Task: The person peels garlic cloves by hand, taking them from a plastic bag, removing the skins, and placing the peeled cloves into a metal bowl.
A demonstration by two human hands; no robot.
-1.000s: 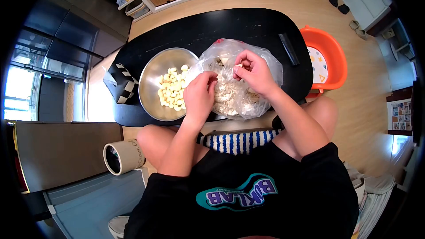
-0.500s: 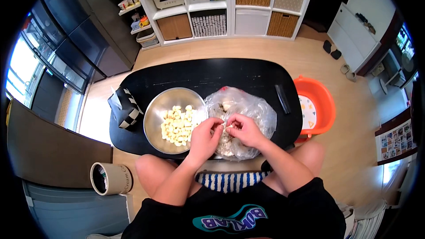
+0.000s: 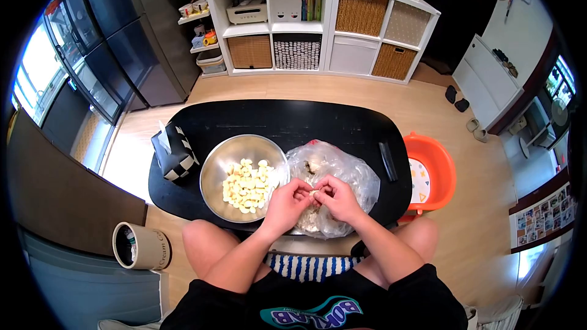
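My left hand and my right hand meet over a clear plastic bag, fingertips pinched together. Between them is a small pale garlic clove, mostly covered by the fingers. Inside the crumpled, spread bag lie whitish garlic pieces and papery skins, partly hidden by my hands. Just left of the bag, a wide steel bowl holds many peeled garlic cloves. My left wrist is close to the bowl's right rim.
The black table also bears a checkered tissue box at left and a dark, narrow object at right. An orange tub stands beyond the right edge. A beige bin sits on the floor at lower left.
The view has tilted up, so the table and its things sit lower in the frame. Both hands stay together over the bag, with slightly shifted fingers.
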